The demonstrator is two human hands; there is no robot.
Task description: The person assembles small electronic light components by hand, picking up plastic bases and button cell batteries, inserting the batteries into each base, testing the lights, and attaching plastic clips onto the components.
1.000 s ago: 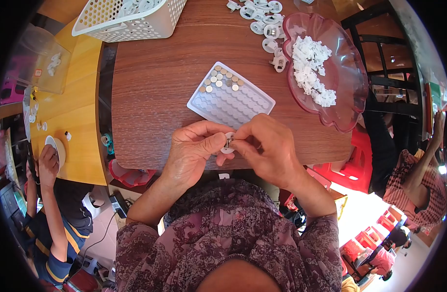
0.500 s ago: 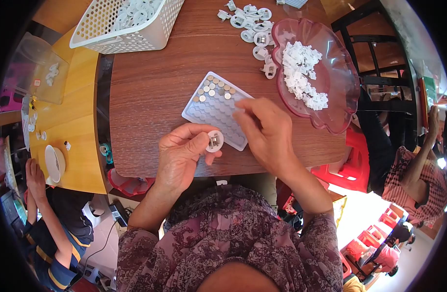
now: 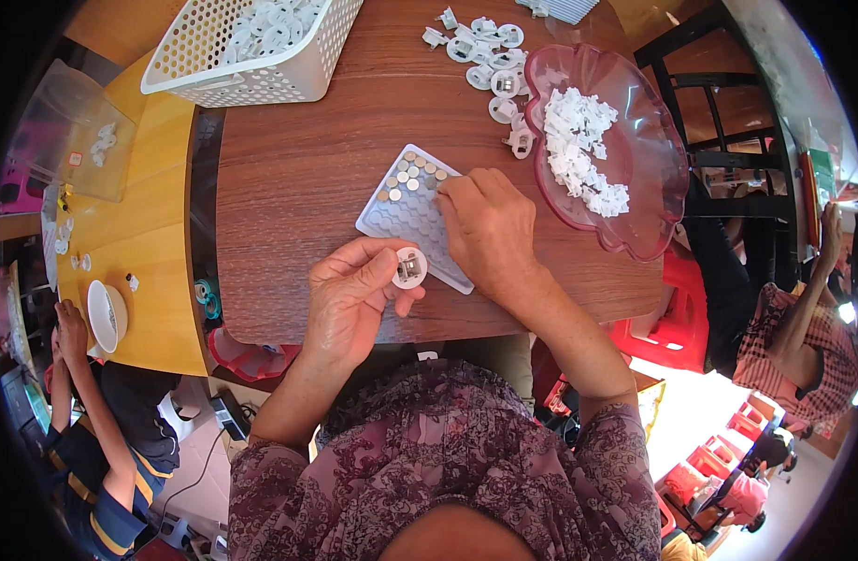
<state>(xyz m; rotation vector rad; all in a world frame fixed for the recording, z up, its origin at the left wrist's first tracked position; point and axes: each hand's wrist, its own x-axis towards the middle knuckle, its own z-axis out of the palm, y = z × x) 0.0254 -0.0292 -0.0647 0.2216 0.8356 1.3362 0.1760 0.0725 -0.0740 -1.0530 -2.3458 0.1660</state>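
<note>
My left hand [image 3: 343, 297] is closed, pinching a round white plastic part [image 3: 410, 268] with metal contacts in its middle between thumb and fingers. Beneath and behind it lies a pale plastic tray [image 3: 382, 221] with rows of round pockets. Several silver button cells [image 3: 412, 172] sit in the pockets at the tray's far end. Over the tray's right side is my right hand [image 3: 490, 229], its fingertips drawn together at the button cells. Whatever is between those fingertips is hidden.
A clear pink scalloped bowl [image 3: 649, 154] holds small white plastic pieces [image 3: 579, 140]. More round white parts [image 3: 504, 84] lie beside it. A white perforated basket [image 3: 261, 86] of similar parts stands at back left. On the yellow table [image 3: 158, 234], a co-worker's hands [image 3: 71, 332] are near a white bowl [image 3: 107, 316].
My right hand has moved left and its fingertips have come in to the button cells. The left hand still holds the round white part in nearly the same place.
</note>
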